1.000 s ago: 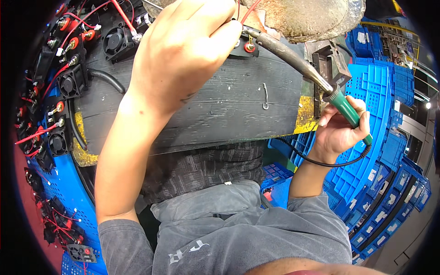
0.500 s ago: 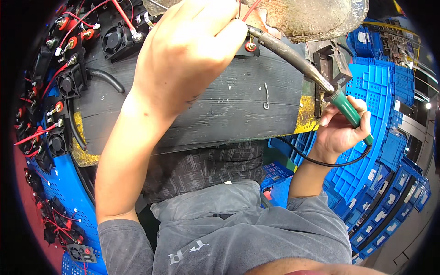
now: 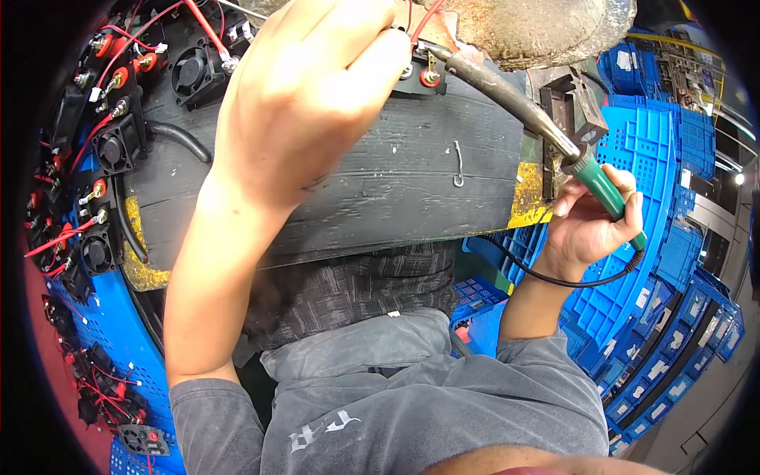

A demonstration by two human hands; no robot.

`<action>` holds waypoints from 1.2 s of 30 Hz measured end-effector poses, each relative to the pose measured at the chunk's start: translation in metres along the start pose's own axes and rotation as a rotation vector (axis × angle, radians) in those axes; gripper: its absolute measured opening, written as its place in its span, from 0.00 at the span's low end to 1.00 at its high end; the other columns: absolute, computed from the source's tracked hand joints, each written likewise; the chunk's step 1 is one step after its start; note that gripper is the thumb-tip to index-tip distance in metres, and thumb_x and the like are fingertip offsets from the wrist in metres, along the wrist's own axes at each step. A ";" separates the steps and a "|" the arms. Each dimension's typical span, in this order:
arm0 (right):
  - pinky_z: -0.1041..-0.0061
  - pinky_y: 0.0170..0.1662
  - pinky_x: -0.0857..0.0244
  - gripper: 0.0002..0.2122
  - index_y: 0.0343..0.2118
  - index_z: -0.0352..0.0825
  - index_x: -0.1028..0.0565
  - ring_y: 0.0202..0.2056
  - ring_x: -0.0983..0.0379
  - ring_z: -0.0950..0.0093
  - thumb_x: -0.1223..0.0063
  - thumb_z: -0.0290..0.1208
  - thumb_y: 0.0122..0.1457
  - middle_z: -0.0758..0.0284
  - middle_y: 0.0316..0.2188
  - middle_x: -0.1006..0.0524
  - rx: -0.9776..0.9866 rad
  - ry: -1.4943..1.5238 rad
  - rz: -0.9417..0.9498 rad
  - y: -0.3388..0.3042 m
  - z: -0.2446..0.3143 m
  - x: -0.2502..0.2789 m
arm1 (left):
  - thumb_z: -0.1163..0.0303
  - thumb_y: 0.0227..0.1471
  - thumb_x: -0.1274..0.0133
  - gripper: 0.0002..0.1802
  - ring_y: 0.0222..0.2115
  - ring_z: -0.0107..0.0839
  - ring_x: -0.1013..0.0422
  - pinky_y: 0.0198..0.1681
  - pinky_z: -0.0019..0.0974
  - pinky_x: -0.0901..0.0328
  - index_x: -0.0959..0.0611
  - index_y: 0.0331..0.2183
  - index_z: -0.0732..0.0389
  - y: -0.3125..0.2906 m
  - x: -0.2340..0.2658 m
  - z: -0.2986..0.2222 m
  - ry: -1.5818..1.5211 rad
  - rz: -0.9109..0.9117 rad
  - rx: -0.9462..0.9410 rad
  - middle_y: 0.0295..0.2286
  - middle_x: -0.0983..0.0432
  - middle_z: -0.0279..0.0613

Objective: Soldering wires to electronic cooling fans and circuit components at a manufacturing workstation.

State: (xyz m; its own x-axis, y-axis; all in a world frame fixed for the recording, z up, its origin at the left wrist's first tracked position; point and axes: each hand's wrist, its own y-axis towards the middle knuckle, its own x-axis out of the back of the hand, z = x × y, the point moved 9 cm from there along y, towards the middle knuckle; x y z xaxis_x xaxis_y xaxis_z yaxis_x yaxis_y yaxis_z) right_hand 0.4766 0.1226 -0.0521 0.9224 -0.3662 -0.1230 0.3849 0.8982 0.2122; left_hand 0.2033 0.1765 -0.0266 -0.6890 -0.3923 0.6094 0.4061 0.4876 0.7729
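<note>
My right hand (image 3: 590, 218) grips the green handle of a soldering iron (image 3: 602, 186), whose metal shaft slants up and left. The iron's tip lies beside the fingertips of my left hand (image 3: 309, 87), at the far edge of the bench. My left hand is closed, seen from its back, and hides whatever its fingers hold. A thin red wire (image 3: 425, 22) rises beside those fingertips. Just under the tip, a black part (image 3: 419, 84) with a red-ringed metal terminal (image 3: 430, 77) sits partly behind my hand. A thin grey rod or wire (image 3: 241, 10) runs behind my left hand.
Black fan units (image 3: 194, 73) with red wires and terminals crowd the left side. A bent metal wire (image 3: 458, 165) lies on the black bench top (image 3: 396, 198). A worn, crusted block (image 3: 546, 32) stands at the back, a metal bracket (image 3: 574, 107) right of it. Blue crates (image 3: 633, 150) stack at right.
My left hand has shifted slightly left, uncovering more of the black part and its terminals. The soldering iron and my right hand have barely moved.
</note>
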 end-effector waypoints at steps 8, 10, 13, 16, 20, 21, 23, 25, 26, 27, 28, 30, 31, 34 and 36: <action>0.80 0.11 0.43 0.22 0.35 0.31 0.25 0.10 0.34 0.69 0.66 0.47 0.64 0.56 0.19 0.24 -0.066 0.043 -0.008 0.006 -0.012 0.003 | 0.80 0.36 0.40 0.12 0.29 0.37 0.27 0.34 0.35 0.33 0.16 0.30 0.63 -0.008 0.008 0.008 -0.024 -0.060 0.044 0.30 0.24 0.41; 0.79 0.11 0.42 0.22 0.35 0.31 0.25 0.10 0.34 0.68 0.66 0.47 0.64 0.56 0.19 0.24 -0.061 0.045 -0.002 0.005 -0.011 0.004 | 0.80 0.35 0.41 0.12 0.29 0.37 0.28 0.33 0.35 0.34 0.17 0.30 0.64 -0.007 0.008 0.004 -0.010 -0.059 0.041 0.29 0.25 0.41; 0.79 0.11 0.42 0.22 0.36 0.31 0.25 0.10 0.34 0.68 0.66 0.47 0.64 0.56 0.19 0.24 -0.066 0.052 0.004 0.005 -0.010 0.004 | 0.80 0.35 0.41 0.12 0.28 0.38 0.28 0.32 0.35 0.34 0.17 0.29 0.64 -0.005 0.010 0.002 0.021 -0.052 0.036 0.29 0.25 0.42; 0.79 0.12 0.42 0.22 0.36 0.31 0.25 0.10 0.34 0.68 0.66 0.47 0.64 0.57 0.19 0.24 -0.078 0.056 0.015 0.005 -0.011 0.003 | 0.80 0.34 0.41 0.12 0.28 0.38 0.28 0.31 0.35 0.34 0.17 0.29 0.65 -0.004 0.012 0.001 0.053 -0.043 0.032 0.28 0.25 0.42; 0.79 0.11 0.42 0.22 0.35 0.31 0.25 0.10 0.34 0.68 0.66 0.47 0.64 0.57 0.18 0.25 -0.072 0.042 0.018 0.006 -0.009 0.003 | 0.81 0.34 0.41 0.11 0.27 0.38 0.29 0.30 0.35 0.35 0.17 0.28 0.65 -0.001 0.013 -0.001 0.096 -0.031 0.030 0.27 0.26 0.42; 0.79 0.11 0.42 0.22 0.35 0.31 0.25 0.10 0.34 0.68 0.66 0.47 0.64 0.57 0.18 0.25 -0.072 0.042 0.019 0.006 -0.009 0.002 | 0.81 0.34 0.41 0.11 0.27 0.38 0.29 0.30 0.35 0.35 0.17 0.28 0.65 0.000 0.014 -0.001 0.107 -0.028 0.029 0.27 0.26 0.42; 0.80 0.11 0.42 0.22 0.35 0.32 0.25 0.10 0.34 0.69 0.66 0.47 0.64 0.57 0.18 0.25 -0.062 0.031 0.028 0.006 -0.006 0.001 | 0.81 0.33 0.42 0.11 0.26 0.38 0.29 0.29 0.35 0.35 0.18 0.28 0.66 0.000 0.015 -0.001 0.129 -0.022 0.027 0.27 0.26 0.42; 0.80 0.11 0.42 0.22 0.35 0.32 0.25 0.10 0.34 0.69 0.66 0.47 0.64 0.57 0.18 0.25 -0.057 0.023 0.021 0.006 -0.005 0.001 | 0.81 0.33 0.42 0.11 0.26 0.38 0.29 0.29 0.35 0.36 0.18 0.28 0.66 0.002 0.016 -0.002 0.149 -0.016 0.024 0.26 0.26 0.42; 0.80 0.11 0.42 0.22 0.35 0.32 0.24 0.10 0.34 0.69 0.66 0.47 0.64 0.57 0.18 0.25 -0.052 0.017 0.015 0.006 -0.004 0.001 | 0.81 0.33 0.42 0.11 0.25 0.38 0.29 0.29 0.35 0.36 0.18 0.27 0.66 0.001 0.017 -0.002 0.159 -0.013 0.023 0.26 0.26 0.43; 0.80 0.11 0.42 0.22 0.35 0.32 0.24 0.10 0.34 0.69 0.66 0.47 0.64 0.57 0.18 0.25 -0.052 0.017 0.015 0.006 -0.003 0.001 | 0.81 0.33 0.42 0.11 0.25 0.38 0.30 0.28 0.35 0.36 0.18 0.27 0.66 0.003 0.017 -0.003 0.170 -0.010 0.022 0.26 0.27 0.43; 0.80 0.11 0.42 0.22 0.34 0.32 0.25 0.10 0.34 0.69 0.66 0.47 0.64 0.57 0.18 0.25 -0.047 0.022 0.022 0.006 -0.002 0.000 | 0.81 0.33 0.42 0.11 0.25 0.39 0.30 0.28 0.35 0.36 0.18 0.27 0.66 0.003 0.017 -0.004 0.181 -0.006 0.021 0.26 0.27 0.43; 0.80 0.11 0.41 0.22 0.34 0.32 0.25 0.10 0.34 0.69 0.66 0.47 0.64 0.57 0.18 0.25 -0.041 0.026 0.029 0.005 -0.002 -0.002 | 0.81 0.32 0.42 0.11 0.25 0.39 0.30 0.28 0.35 0.36 0.18 0.27 0.67 0.004 0.018 -0.004 0.202 0.000 0.018 0.25 0.27 0.43; 0.80 0.11 0.41 0.22 0.34 0.32 0.25 0.10 0.34 0.69 0.66 0.47 0.64 0.57 0.18 0.25 -0.039 0.019 0.028 0.005 -0.002 -0.003 | 0.81 0.32 0.42 0.11 0.24 0.39 0.30 0.27 0.35 0.36 0.18 0.27 0.67 0.005 0.018 -0.005 0.212 0.003 0.016 0.25 0.27 0.43; 0.80 0.11 0.41 0.22 0.35 0.32 0.25 0.10 0.34 0.69 0.66 0.47 0.64 0.57 0.19 0.25 -0.035 0.006 0.030 0.005 -0.003 -0.002 | 0.81 0.32 0.42 0.11 0.24 0.39 0.30 0.26 0.36 0.37 0.18 0.26 0.67 0.007 0.019 -0.006 0.244 0.011 0.012 0.25 0.27 0.43; 0.80 0.11 0.42 0.22 0.35 0.32 0.25 0.10 0.34 0.69 0.66 0.47 0.64 0.57 0.19 0.25 -0.034 0.001 0.033 0.005 -0.003 -0.001 | 0.81 0.32 0.42 0.11 0.23 0.39 0.31 0.26 0.36 0.37 0.19 0.26 0.68 0.009 0.020 -0.008 0.265 0.017 0.009 0.24 0.28 0.43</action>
State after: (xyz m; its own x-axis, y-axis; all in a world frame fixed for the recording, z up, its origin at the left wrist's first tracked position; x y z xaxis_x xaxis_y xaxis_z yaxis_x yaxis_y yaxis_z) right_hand 0.4774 0.1284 -0.0542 0.9345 -0.3363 -0.1171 0.3531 0.9175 0.1831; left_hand 0.1976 0.1666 -0.0058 -0.5002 -0.5744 0.6479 0.4095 0.5024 0.7615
